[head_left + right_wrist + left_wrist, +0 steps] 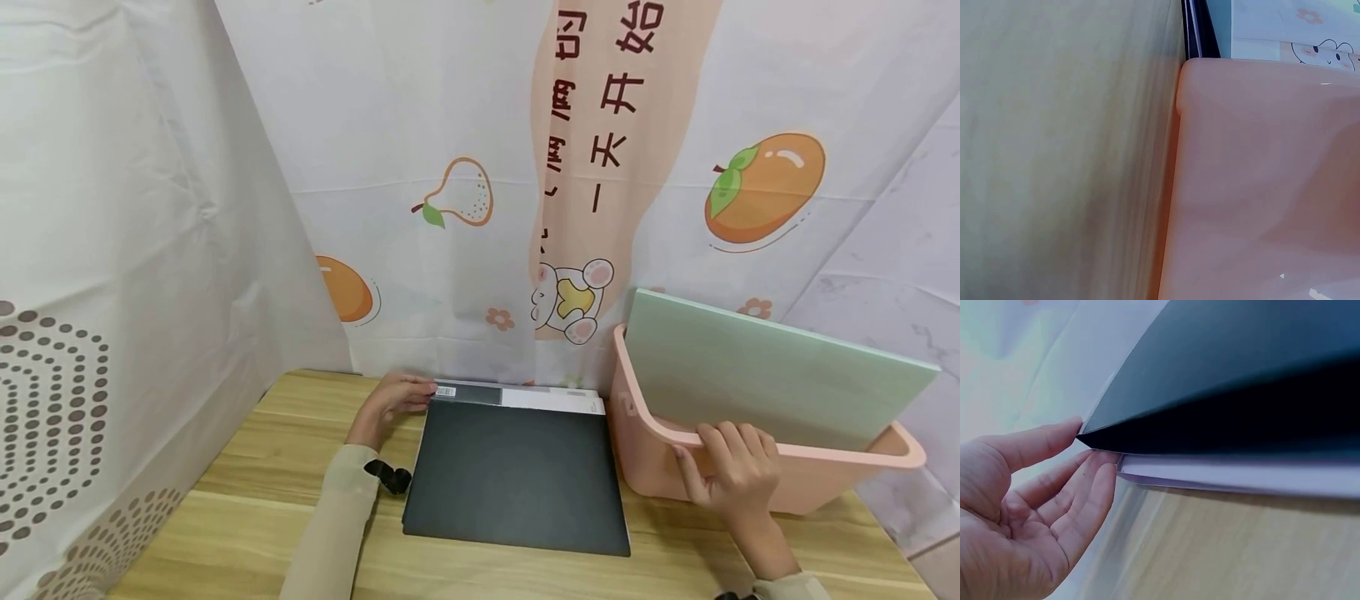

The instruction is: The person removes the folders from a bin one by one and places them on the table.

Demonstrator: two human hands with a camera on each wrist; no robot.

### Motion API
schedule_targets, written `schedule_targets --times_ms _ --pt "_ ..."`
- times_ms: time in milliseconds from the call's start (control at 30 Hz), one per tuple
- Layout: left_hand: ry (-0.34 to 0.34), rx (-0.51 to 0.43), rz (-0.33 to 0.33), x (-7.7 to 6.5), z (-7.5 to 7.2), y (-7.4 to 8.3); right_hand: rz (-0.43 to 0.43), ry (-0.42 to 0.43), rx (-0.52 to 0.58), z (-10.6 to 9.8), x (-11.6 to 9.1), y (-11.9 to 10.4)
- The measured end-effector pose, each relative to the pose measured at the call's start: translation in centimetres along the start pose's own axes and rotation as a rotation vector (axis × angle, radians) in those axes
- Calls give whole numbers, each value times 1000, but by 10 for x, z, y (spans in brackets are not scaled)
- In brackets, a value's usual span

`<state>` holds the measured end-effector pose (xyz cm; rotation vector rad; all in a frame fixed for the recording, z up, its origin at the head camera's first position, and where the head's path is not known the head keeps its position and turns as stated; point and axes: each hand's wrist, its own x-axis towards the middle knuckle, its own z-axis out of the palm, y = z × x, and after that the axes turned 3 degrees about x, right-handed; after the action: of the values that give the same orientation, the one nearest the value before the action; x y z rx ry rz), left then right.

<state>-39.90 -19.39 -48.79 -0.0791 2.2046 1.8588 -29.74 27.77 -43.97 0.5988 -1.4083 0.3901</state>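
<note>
A black folder (pixel 517 479) lies flat on the table, its spine with a white label strip toward the curtain. My left hand (pixel 393 396) pinches its far left corner. Up close in the left wrist view, the thumb of the left hand (pixel 1029 506) meets the corner of the black cover (pixel 1241 375), and the fingers are at the pale edge below. To the right stands a pink bin (pixel 667 475), with my right hand (pixel 738 471) gripping its near rim, fingers over the top and thumb outside. The right wrist view shows the wall of the bin (pixel 1260 175), with the hand hidden.
A pale green board (pixel 765 367) leans inside the bin and rises above its rim. Behind the wooden table (pixel 247 508) hangs a printed curtain (pixel 420 100), close to the folder's far edge. The bin stands right beside the folder's right side.
</note>
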Motion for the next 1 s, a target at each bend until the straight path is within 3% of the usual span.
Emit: schedule_targets --times_ms 367,1000 --pt "-113 59 83 2 -8 -4 0 6 5 1 6 -4" --pt "-133 44 69 1 -10 -3 7 -6 -6 0 -5 3"
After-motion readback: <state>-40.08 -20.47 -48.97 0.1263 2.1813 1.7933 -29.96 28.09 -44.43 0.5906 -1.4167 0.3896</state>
